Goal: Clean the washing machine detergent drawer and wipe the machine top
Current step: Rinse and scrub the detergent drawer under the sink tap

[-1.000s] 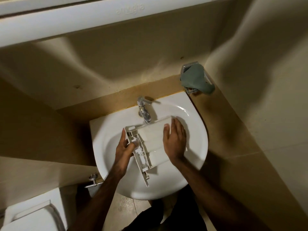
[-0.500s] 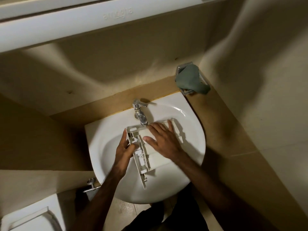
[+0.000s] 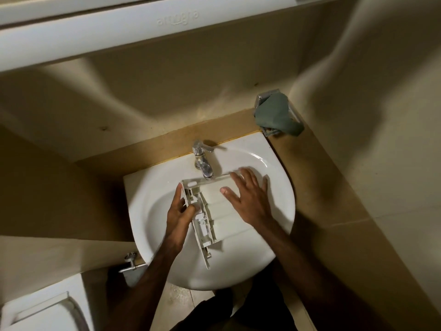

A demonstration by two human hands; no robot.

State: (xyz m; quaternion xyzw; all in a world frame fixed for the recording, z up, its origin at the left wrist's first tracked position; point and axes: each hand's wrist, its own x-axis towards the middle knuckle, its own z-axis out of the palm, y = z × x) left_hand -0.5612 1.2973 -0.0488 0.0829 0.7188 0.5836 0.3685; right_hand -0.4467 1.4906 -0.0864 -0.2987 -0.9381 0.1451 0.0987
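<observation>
Drawer [image 3: 214, 209], white plastic, is lying in the bowl of the white sink [image 3: 281, 199], just under the spout of the chrome tap [image 3: 202, 161], with its long narrow front edge pointing toward the person. The left hand [image 3: 177, 215] is gripping that drawer at its left side, fingers [image 3: 177, 194] curling round the edge and the thumb pressing on the frame. The right hand [image 3: 248, 199] is lying flat on top of the drawer, its fingers straight and spread apart, palm down on the ribbed white face. A grey-green cloth [image 3: 274, 113] is hanging over a metal holder [image 3: 293, 113] in the corner behind the sink, well apart from both hands. A toilet [image 3: 40, 309] is showing at the lower left, and a white shelf [image 3: 119, 27] is running across the top.
</observation>
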